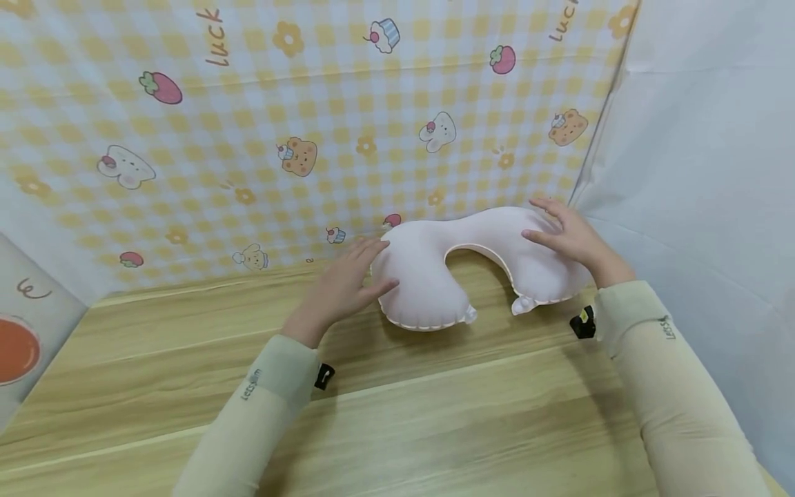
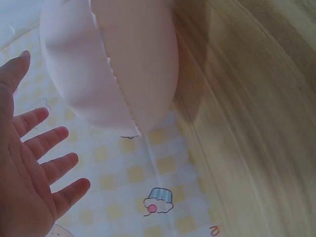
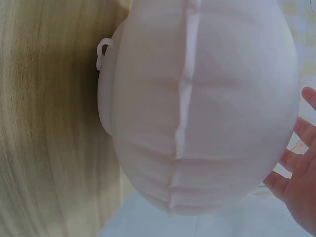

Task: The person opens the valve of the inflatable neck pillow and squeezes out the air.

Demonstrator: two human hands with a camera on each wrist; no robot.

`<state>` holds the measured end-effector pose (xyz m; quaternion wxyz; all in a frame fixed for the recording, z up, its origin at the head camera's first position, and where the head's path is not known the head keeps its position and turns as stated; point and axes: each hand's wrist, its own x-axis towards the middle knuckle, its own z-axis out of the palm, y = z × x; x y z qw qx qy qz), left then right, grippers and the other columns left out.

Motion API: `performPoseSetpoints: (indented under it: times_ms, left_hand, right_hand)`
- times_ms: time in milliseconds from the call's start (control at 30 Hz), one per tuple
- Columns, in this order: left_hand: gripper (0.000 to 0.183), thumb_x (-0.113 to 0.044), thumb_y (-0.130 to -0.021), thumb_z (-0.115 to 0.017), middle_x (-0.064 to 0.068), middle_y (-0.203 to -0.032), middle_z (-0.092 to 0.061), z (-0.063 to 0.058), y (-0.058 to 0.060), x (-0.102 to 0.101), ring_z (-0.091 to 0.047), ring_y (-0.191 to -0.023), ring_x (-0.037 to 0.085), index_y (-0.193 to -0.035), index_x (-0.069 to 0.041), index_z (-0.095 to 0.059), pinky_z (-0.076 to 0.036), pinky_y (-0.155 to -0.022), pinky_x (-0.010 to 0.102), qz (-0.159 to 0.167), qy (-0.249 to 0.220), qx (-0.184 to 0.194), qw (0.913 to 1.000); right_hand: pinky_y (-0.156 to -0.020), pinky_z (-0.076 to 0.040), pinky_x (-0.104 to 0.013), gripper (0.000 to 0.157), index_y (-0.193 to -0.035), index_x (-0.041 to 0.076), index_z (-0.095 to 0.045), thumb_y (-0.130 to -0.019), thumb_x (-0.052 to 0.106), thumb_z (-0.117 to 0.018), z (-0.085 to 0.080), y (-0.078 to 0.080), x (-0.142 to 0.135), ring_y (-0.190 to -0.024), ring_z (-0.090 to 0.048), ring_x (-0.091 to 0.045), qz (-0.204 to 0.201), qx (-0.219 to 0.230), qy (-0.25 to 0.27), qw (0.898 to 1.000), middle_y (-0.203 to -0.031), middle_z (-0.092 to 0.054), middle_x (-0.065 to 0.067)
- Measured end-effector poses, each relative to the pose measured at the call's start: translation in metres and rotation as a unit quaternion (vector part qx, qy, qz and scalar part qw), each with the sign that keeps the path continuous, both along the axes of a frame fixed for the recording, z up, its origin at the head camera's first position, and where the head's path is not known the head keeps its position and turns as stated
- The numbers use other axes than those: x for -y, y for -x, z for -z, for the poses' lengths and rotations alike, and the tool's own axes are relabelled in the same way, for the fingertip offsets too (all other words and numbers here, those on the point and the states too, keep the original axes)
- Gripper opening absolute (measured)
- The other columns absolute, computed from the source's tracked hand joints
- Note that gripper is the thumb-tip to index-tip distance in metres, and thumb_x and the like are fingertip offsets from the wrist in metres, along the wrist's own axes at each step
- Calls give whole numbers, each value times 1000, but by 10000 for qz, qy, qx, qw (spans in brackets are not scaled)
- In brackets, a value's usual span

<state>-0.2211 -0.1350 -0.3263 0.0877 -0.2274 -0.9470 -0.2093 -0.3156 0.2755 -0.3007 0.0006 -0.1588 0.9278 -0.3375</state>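
A pale pink U-shaped inflatable neck pillow (image 1: 422, 276) sits on the wooden table against the patterned cloth, its two ends facing me. Small clear tabs show at the inner corners of both ends. At its left end is my left hand (image 1: 341, 290), fingers extended; the left wrist view shows a gap between those fingers (image 2: 42, 118) and the seamed pillow (image 2: 108, 64). My right hand (image 1: 571, 241) is at the pillow's right end, with fingers spread. In the right wrist view its fingertips (image 3: 281, 182) lie along the pillow's side; whether they press on it I cannot tell.
Yellow-checked cloth (image 1: 248, 124) with cartoon prints hangs behind the table (image 1: 397, 442). To the right rises a white sheet (image 1: 702, 152). A white panel with an orange-red disc (image 1: 15, 351) stands at the left. A black wrist-camera piece (image 1: 324, 376) shows beside the left cuff, another (image 1: 582, 323) beside the right.
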Motion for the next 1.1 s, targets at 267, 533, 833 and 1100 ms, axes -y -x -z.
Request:
performPoseSetpoints:
  times_ms: [267, 533, 833, 1100]
  left_hand:
    - [72, -53, -95, -59, 8, -162, -33, 7, 8, -5, -24, -152, 30, -154, -18, -36, -27, -120, 56, -9, -414, 551, 9976]
    - [72, -50, -95, -61, 10, -163, -31, 8, 8, -7, -29, -151, 31, -154, -16, -36, -28, -120, 54, 32, -595, 811, 9949]
    - [73, -51, -96, -59, 7, -165, -25, 12, 4, -8, -25, -152, 31, -155, -17, -33, -26, -121, 54, 28, -553, 989, 9936]
    - [72, -52, -95, -60, 4, -165, -24, 12, 2, -6, -27, -151, 31, -155, -20, -33, -28, -120, 56, -15, -611, 973, 9934]
  right_hand:
    - [-119, -9, -69, 79, -158, 16, -26, -94, 40, -65, 6, 6, -5, -152, -7, -46, 51, 252, -74, 9996, -165, -14, -22]
    - [-119, -13, -67, 78, -158, 15, -26, -95, 40, -64, 9, 6, -4, -152, -11, -46, 6, 316, -73, 9995, -164, -18, -22]
    - [-119, -13, -67, 77, -156, 11, -29, -94, 35, -66, 19, 5, -5, -151, -14, -47, 92, 304, -31, 9995, -164, -20, -21]
    - [-118, -12, -69, 79, -156, 9, -30, -91, 32, -69, 21, 1, -7, -151, -11, -48, -8, 197, -81, 9998, -165, -18, -18]
